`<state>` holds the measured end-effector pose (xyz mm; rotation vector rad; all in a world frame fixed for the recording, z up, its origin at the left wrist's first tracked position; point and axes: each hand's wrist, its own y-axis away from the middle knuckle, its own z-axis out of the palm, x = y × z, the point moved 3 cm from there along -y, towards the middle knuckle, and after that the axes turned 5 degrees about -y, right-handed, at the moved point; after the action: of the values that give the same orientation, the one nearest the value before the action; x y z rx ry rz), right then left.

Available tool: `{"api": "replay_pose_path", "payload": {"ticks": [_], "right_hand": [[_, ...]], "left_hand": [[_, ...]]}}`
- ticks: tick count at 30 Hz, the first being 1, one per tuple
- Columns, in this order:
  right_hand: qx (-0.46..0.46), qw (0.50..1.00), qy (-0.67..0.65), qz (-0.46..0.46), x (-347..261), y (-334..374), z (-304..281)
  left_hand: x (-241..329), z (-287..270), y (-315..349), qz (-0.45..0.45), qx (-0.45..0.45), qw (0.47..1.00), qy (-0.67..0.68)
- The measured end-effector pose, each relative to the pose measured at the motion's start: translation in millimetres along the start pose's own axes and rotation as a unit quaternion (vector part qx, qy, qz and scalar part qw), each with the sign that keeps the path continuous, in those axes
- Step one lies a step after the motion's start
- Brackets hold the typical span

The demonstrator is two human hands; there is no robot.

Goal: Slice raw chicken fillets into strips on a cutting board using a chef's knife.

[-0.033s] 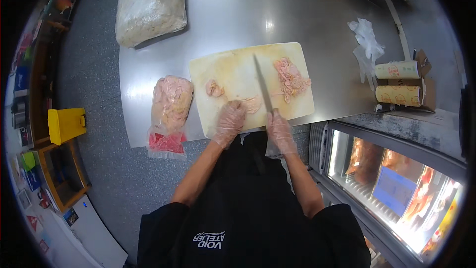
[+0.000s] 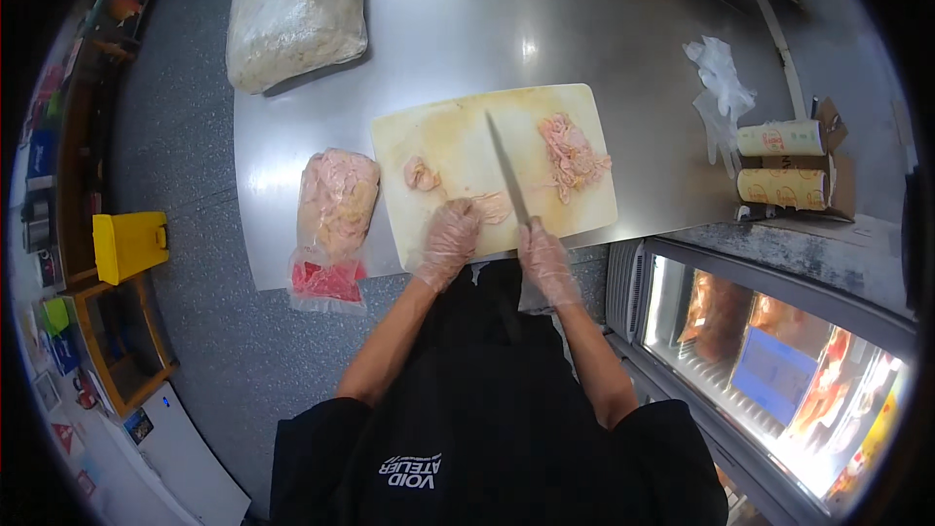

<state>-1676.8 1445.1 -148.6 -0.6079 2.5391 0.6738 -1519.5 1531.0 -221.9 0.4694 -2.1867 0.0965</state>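
Note:
Gloved in clear plastic, my right hand [image 2: 542,258] is closed round the handle of a long knife [image 2: 506,168], its blade pointing away over the white cutting board [image 2: 458,122]. Pale raw meat [image 2: 491,207], perhaps chicken, lies flat just left of the blade. My left hand [image 2: 454,239], in the same kind of glove, presses curled fingers on that piece's left end. A small lump of meat [image 2: 421,173] rests on the board beyond my left hand. Toward the board's right side sits a pile of cut meat strips [image 2: 573,156].
A clear bag of pale meat [image 2: 338,200] lies left of the board on the steel table [image 2: 438,29]. Farther back is a large wrapped bundle [image 2: 297,15]. Crumpled plastic gloves [image 2: 721,83] and two rolls [image 2: 782,187] are at right, above a lit display case [image 2: 769,370].
The knife and my right hand have shifted slightly left, bringing the blade closer to the flat piece. My left hand has barely moved.

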Motion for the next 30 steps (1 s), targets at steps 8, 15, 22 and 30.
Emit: {"api": "replay_pose_path", "payload": {"ticks": [8,15,22,30], "right_hand": [[-0.009,0.995,-0.042,-0.087,-5.8,-49.2,25.5],[0.021,0.989,-0.129,-0.062,-39.3,-170.6,27.0],[-0.095,0.995,-0.008,-0.024,-14.9,30.7,19.1],[-0.027,0.993,-0.092,-0.066,-103.7,-134.8,36.4]], "left_hand": [[30.1,-36.2,-1.8,0.136,0.078,0.960,-0.234],[25.1,-25.5,-3.5,0.150,0.068,0.964,-0.207],[26.6,-38.8,17.6,0.121,0.101,0.976,-0.151],[3.7,-19.3,11.7,0.113,0.157,0.981,-0.020]]}}
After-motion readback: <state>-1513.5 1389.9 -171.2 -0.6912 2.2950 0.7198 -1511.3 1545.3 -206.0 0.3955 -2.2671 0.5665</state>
